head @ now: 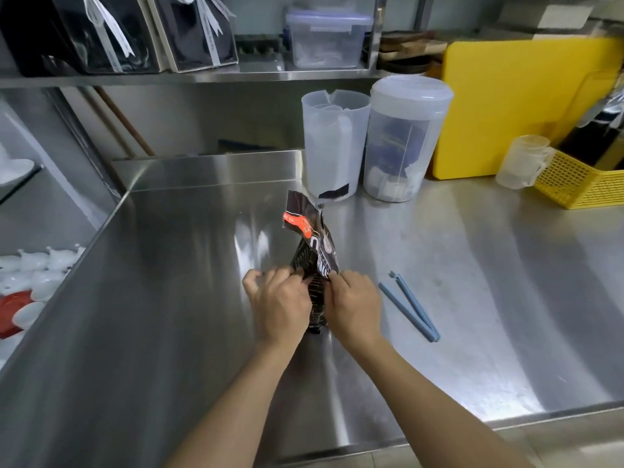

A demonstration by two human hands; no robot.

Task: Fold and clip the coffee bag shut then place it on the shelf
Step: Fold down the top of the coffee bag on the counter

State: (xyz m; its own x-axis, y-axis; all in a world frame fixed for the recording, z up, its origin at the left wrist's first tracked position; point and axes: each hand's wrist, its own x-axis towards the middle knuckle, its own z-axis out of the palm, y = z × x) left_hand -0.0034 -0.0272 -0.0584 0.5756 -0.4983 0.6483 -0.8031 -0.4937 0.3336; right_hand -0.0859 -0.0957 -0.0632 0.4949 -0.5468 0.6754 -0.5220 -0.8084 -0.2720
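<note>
A dark coffee bag with an orange band stands upright on the steel counter, its crumpled open top pointing away from me. My left hand pinches the bag's left side near the bottom. My right hand pinches its right side at the same height. A blue bag clip lies open in a V on the counter just right of my right hand. The steel shelf runs along the wall above the counter.
Two translucent plastic jugs stand right behind the bag. A yellow cutting board, a small cup and a yellow basket sit at the back right. Black boxes and a clear tub fill the shelf. White dishes lie lower left.
</note>
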